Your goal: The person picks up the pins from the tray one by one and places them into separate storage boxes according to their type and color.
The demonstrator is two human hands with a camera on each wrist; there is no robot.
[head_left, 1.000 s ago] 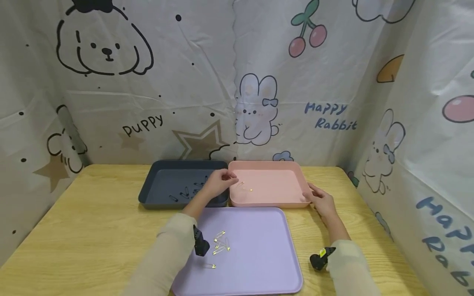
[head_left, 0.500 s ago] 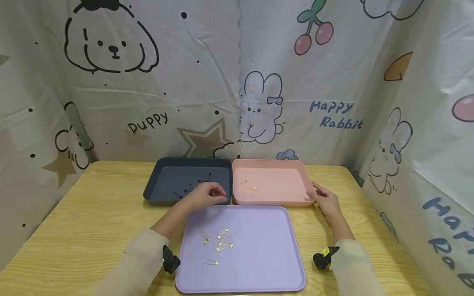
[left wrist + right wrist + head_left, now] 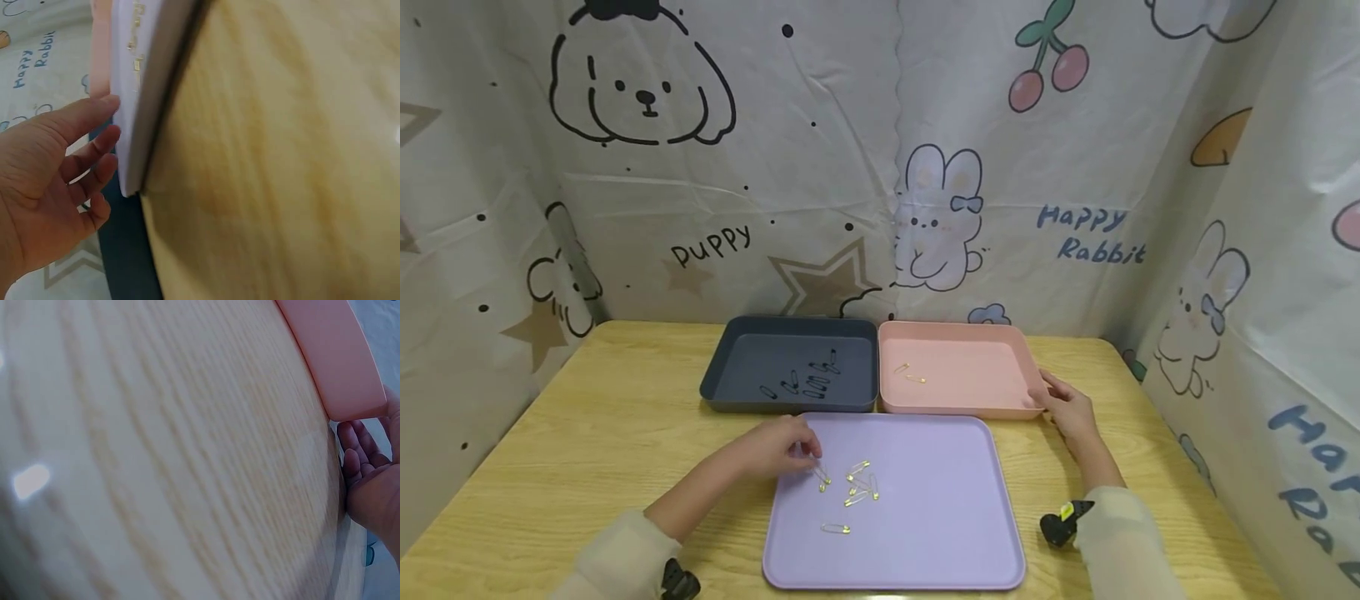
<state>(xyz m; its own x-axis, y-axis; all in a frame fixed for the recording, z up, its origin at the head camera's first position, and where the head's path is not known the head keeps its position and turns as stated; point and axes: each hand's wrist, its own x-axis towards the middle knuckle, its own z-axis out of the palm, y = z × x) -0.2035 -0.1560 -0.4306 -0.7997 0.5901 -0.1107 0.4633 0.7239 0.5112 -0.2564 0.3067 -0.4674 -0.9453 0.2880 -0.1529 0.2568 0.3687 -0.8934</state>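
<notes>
Slim gold-coloured metal safety pins (image 3: 856, 500) lie on a flat lilac rectangular tray (image 3: 932, 517), toward its left side. Several overlap in a small cluster, a lone pin (image 3: 835, 528) lies nearer the front edge, and a pair (image 3: 827, 480) sits just by the fingertips of the left hand. That left hand (image 3: 775, 448) reaches over the tray's left edge with its fingers loosely bent; in the left wrist view thumb and fingers stand apart with nothing between them. Whether it touches the pair cannot be told. The right hand (image 3: 1071, 414) grips the near right corner of a shallow salmon-pink rectangular tray (image 3: 970, 367), thumb at the rim and fingers outside the wall. Inside that tray, near its left side, are two more gold pins (image 3: 916, 379). Just beside it on the left stands a dark slate-grey rectangular tray (image 3: 748, 358) with a scatter of black safety pins (image 3: 790, 385). All three trays rest on a pale wood-grain bench (image 3: 625, 450), the lilac one in front. Cream sleeves (image 3: 1120, 542) cover the forearms, and a cream curtain (image 3: 820, 92) printed with cartoon animals hangs behind
</notes>
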